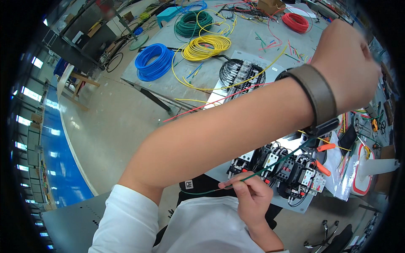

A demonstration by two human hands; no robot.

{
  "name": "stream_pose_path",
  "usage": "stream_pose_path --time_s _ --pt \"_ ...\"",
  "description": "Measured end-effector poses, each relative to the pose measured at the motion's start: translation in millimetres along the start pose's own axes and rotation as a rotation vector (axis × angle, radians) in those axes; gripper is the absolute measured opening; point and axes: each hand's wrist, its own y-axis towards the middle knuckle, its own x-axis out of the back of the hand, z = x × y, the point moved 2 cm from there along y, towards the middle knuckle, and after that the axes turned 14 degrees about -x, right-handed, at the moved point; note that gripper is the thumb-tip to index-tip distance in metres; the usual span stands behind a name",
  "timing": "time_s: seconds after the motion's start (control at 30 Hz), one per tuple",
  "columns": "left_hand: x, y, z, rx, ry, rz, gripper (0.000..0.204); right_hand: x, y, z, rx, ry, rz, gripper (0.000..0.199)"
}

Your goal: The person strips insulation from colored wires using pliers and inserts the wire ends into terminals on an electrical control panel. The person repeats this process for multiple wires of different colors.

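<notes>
My left arm reaches across to the far right, with a dark watch point(318, 99) on its wrist. My left hand point(348, 67) is curled closed in the air; what its fingers hold, if anything, is hidden. Close to my body, my right hand point(255, 194) pinches a thin green wire point(274, 164) between thumb and fingers. One end of the wire trails left over my lap; the other runs up right and vanishes behind my left wrist. Beyond the right hand lies a panel of black and white electrical components point(291, 173), partly covered by my forearm.
On the grey table point(164, 88) are coils of blue wire point(154, 62), yellow wire point(206, 47), green wire point(193, 23) and red wire point(294, 22). A second component panel point(242, 76) lies beyond my forearm. Orange-handled pliers point(322, 168) rest at the near panel's right side.
</notes>
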Motion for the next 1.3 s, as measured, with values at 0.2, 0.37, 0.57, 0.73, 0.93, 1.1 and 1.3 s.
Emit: stream_pose_path --time_s 0.2,0.37,0.57,0.73,0.93,1.1,1.3 --pt "19.9 -30.1 -17.8 0.328 -0.234 0.239 0.031 -1.7 -5.5 3.0 -0.062 0.182 -0.090 0.010" --pt "24.5 -59.1 -25.2 0.695 -0.605 0.275 0.021 14.3 -9.3 6.8 -0.074 -0.282 0.007 0.012" --pt "41.0 -82.2 -46.6 0.887 -0.472 0.204 0.025 92.6 -17.4 69.6 -0.054 -0.542 -0.131 0.026" --pt "34.2 -108.8 -62.5 0.915 -0.539 0.237 0.031 217.8 -8.4 106.3 -0.066 -0.845 -0.559 0.030" --pt "22.3 -122.9 -68.2 0.925 -0.685 0.224 0.028 249.6 17.2 87.7 -0.398 -1.216 -0.342 0.036" --pt "11.5 -119.6 -68.1 0.897 -0.688 0.303 0.022 250.7 20.5 82.4 -0.420 -1.285 -0.259 0.027" --pt "4.8 -118.1 -70.6 0.866 -0.723 0.307 0.023 257.4 -3.9 103.2 -0.284 -1.145 -0.307 0.022"
